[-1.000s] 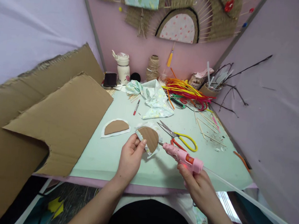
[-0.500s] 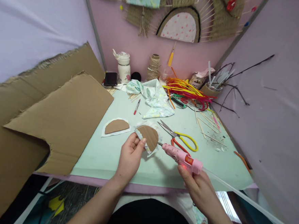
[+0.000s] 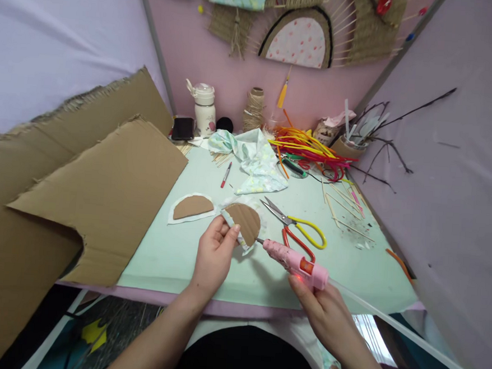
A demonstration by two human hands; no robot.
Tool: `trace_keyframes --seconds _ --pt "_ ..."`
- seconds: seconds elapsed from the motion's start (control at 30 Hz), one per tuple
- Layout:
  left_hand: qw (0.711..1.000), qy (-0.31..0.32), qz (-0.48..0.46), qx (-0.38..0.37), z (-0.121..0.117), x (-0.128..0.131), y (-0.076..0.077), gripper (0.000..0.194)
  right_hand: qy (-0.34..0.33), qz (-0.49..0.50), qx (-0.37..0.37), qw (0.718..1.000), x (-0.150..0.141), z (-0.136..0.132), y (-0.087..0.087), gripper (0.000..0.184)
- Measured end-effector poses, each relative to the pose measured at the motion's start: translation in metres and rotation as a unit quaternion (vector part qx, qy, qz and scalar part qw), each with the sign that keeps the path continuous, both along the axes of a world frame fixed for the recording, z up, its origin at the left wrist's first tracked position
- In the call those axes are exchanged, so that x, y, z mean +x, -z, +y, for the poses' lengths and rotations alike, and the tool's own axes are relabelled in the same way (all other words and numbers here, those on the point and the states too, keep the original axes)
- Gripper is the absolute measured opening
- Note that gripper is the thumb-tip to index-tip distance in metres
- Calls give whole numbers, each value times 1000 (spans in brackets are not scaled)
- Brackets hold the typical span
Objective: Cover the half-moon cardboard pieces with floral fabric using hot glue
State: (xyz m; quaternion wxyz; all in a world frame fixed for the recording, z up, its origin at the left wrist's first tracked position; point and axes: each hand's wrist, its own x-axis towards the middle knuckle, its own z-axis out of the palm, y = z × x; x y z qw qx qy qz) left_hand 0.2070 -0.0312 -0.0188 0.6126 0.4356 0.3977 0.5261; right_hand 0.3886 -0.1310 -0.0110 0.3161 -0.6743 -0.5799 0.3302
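While our left hand [image 3: 213,252] pinches the cardboard half-round [image 3: 247,221] by its straight side, seemingly leaving its curved rim free, our right hand [image 3: 320,302] is closed round the glue gun [image 3: 285,256], nozzle at four o'clock; scissors [image 3: 288,219], three o'clock; second half-round [image 3: 194,208], nine.

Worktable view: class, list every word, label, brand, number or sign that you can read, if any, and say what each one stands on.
No text can be read.
White bottle: a pink mark low on its side, too small to make out.
Pink glue gun: dark specks on its barrel, too small to tell if any are letters.
Patterned container: markings too blurred to read.
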Motion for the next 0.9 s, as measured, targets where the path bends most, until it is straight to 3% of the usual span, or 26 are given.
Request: trace_keyframes --seconds 0.37,0.9 --pt "1000 -6 -2 5 2 -1 -1 21 -59 30 -5 998 -3 2 -3 43" --pt "1000 -13 -26 6 5 0 0 26 -66 20 -4 998 -2 -5 0 45"
